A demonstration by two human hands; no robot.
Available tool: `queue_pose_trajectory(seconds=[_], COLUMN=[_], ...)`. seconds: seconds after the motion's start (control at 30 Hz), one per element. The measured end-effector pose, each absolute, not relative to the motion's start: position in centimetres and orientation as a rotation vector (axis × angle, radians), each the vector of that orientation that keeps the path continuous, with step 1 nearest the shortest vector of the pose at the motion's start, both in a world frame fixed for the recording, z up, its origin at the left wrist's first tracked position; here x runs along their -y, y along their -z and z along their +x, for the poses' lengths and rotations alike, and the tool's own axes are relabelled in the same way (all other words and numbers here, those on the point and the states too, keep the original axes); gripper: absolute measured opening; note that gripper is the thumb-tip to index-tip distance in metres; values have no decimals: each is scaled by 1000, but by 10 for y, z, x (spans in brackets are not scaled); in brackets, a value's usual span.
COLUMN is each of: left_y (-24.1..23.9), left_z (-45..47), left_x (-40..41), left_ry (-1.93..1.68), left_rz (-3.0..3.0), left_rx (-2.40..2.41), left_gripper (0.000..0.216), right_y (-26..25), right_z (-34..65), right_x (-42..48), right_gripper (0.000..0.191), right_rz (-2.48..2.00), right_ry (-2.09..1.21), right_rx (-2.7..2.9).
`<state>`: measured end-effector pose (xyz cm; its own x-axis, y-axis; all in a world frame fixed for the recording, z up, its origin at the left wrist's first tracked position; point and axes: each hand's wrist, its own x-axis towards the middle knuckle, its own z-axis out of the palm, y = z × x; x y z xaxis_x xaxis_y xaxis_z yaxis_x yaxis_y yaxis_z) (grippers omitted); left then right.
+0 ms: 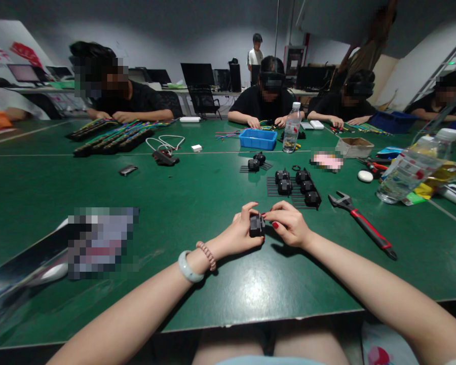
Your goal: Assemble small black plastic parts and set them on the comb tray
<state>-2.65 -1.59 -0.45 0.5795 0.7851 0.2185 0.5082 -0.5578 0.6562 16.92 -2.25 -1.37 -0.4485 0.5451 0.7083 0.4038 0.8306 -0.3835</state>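
My left hand grips a chunky black plastic fitting between thumb and fingers, just above the green table. From the right, my right hand reaches in with fingers bent and drawn together. Its index fingertip meets the fitting's right edge; whether a small piece is pinched there is hidden. Beyond my hands lie several similar black fittings with rows of thin dark prongs, and a smaller group of black fittings sits farther back. A small black ring lies beside them.
To the right lie an adjustable wrench, a tilted water bottle and a white oval object. A blue bin and an upright bottle stand ahead. Wire bundles lie far left. Several people work across the table.
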Motion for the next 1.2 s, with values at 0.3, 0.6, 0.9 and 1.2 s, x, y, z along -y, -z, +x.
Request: queue_pose_trajectory(seconds=[0.3, 0.6, 0.9, 1.2], left_y=[4, 3, 2, 2], left_z=[-27, -26, -26, -26], left_x=[16, 16, 16, 16], left_ry=[-675, -664, -669, -666], left_rz=[2290, 2281, 2278, 2289], left_rx=[-1014, -1015, -1028, -1050], left_gripper=[80, 80, 79, 79], right_y=[13, 15, 14, 15], right_z=[169, 168, 167, 167], right_x=[22, 19, 17, 15], right_gripper=[30, 30, 28, 29], right_rz=[-718, -734, -736, -751], right_ry=[-205, -214, -226, -261], right_rx=[2100, 2095, 2075, 2068])
